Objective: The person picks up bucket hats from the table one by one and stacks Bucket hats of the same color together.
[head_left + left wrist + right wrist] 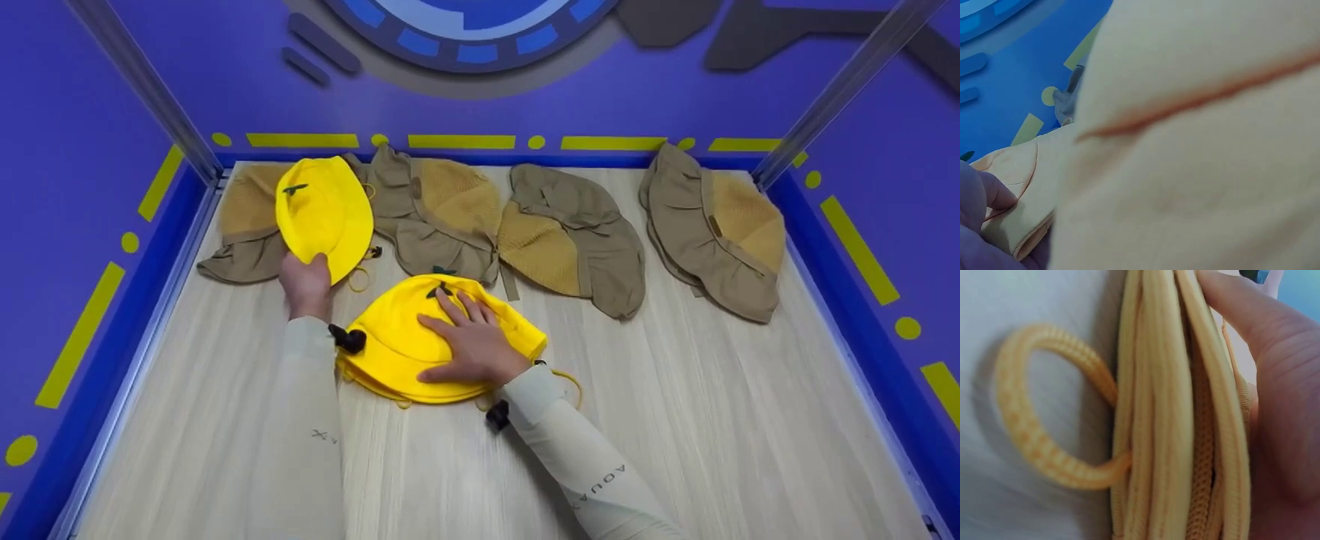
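In the head view my left hand (306, 285) grips a yellow sun hat (330, 214) at the lower edge, thumb on the upper side. A green leaf-like piece is on that hat. The left wrist view shows the fingers (1000, 194) on the cloth; another yellow surface blurs most of that view. My right hand (480, 345) rests with spread fingers on a second yellow hat (394, 330), which lies flat in front of me. Seen from the right wrist, several layered hat edges (1168, 410) and a cord loop (1013, 410) lie beside the palm (1292, 416).
Along the back lie brown-and-tan hats: one (259, 255) partly under the held hat, others at the middle (450, 202), right of middle (611, 247) and far right (720, 225). Blue-purple walls (480, 112) enclose the pale wood-grain table (720, 420).
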The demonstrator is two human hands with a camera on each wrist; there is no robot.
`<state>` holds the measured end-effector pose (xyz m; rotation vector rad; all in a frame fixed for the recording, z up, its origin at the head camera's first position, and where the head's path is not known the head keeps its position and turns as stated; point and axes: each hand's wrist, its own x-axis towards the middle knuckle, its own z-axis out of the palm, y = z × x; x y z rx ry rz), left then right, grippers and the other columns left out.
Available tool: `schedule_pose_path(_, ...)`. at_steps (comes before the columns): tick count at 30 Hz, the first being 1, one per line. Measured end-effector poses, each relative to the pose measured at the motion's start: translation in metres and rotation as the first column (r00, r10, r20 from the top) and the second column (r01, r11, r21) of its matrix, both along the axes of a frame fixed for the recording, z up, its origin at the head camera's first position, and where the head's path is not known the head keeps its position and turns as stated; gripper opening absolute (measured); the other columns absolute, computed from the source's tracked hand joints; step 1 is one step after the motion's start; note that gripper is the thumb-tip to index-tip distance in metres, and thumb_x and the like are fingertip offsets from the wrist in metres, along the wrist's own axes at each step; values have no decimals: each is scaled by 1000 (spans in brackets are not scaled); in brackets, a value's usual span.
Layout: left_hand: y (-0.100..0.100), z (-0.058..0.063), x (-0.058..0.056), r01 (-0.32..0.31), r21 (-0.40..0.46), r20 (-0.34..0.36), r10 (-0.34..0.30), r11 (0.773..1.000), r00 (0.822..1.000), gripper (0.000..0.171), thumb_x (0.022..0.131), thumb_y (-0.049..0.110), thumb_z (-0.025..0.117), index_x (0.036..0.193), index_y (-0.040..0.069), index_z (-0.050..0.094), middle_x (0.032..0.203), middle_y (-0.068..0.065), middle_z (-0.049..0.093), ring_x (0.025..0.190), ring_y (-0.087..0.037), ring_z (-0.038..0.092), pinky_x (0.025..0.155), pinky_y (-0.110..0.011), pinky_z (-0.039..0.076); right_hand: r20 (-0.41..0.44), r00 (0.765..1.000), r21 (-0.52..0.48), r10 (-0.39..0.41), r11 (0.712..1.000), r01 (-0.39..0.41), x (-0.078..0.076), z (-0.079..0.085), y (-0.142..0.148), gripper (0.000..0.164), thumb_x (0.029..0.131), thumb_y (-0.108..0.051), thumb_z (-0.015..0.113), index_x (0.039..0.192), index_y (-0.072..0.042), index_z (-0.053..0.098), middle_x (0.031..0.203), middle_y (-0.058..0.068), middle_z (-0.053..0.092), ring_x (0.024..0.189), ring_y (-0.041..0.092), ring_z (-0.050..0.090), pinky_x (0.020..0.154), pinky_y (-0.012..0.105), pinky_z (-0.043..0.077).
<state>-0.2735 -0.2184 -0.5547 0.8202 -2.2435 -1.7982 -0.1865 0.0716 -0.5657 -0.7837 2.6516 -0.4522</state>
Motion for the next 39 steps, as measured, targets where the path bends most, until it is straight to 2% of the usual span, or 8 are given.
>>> schedule_pose_path(10, 13, 21, 6, 47, -245, -237, -107, 968, 966, 36, 99, 1, 49, 133, -8, 59, 130, -24, 66, 117, -33, 61, 108, -45, 46, 3, 1000, -54, 6, 999, -6, -1, 2, 1, 93, 83, -79, 61, 161, -40, 28, 175, -3, 2, 161, 35, 1, 126, 62, 9)
schedule_pose_path(16, 32, 56, 17, 153, -297, -213, -221, 943, 952, 30, 104, 9, 53, 130, -6, 59, 125, -22, 66, 113, -33, 62, 103, -48, 50, 98, 995, -248, -4, 968, 28, -9, 8, 15, 86, 91, -68, 63, 163, -37, 26, 174, -4, 7, 161, 29, 5, 128, 58, 8)
schedule_pose_path(20, 42, 75, 27, 221, -356, -232, -315, 908, 920, 27, 104, 13, 57, 126, -3, 61, 119, -21, 68, 105, -33, 65, 96, -49, 54, 161, 986, -490, -42, 864, 116, -19, 23, 29, 78, 96, -52, 67, 162, -30, 31, 172, -3, 18, 159, 23, 18, 128, 53, 18)
schedule_pose_path(25, 57, 92, 39, 265, -500, -297, -451, 824, 842, 24, 102, 13, 61, 119, -3, 65, 106, -22, 71, 93, -35, 66, 86, -50, 56, 6, 988, -760, -154, 642, 105, -35, 51, 51, 67, 95, -27, 75, 154, -15, 45, 161, 6, 41, 148, 25, 41, 118, 55, 39)
schedule_pose_path(29, 68, 102, 47, 299, -601, -315, -564, 741, 763, 20, 101, 11, 62, 118, 0, 68, 100, -18, 73, 85, -33, 65, 81, -47, 57, -255, 901, -844, -350, 535, -31, -52, 74, 74, 67, 87, -15, 83, 145, -7, 52, 152, 12, 49, 139, 26, 48, 113, 48, 45)
schedule_pose_path(32, 73, 107, 51, 331, -654, -301, -636, 680, 711, 21, 101, 6, 61, 119, 4, 70, 101, -14, 75, 83, -30, 65, 82, -46, 57, -403, 793, -814, -457, 576, -82, -64, 91, 93, 78, 80, -17, 90, 146, -6, 50, 156, 12, 44, 145, 27, 41, 118, 46, 39)
schedule_pose_path(34, 75, 109, 54, 357, -678, -280, -675, 642, 682, 24, 100, 3, 60, 121, 7, 71, 104, -11, 76, 83, -29, 65, 83, -45, 58, -450, 765, -768, -461, 637, -67, -70, 99, 104, 86, 78, -21, 92, 150, -9, 46, 163, 11, 36, 153, 28, 30, 123, 48, 32)
schedule_pose_path(39, 75, 109, 59, 414, -713, -215, -738, 566, 639, 26, 100, 0, 61, 122, 9, 72, 115, -10, 76, 93, -29, 69, 89, -46, 58, -422, 847, -636, -323, 772, -23, -79, 104, 125, 78, 80, -23, 90, 149, -17, 55, 168, 8, 32, 160, 29, 16, 125, 59, 23)
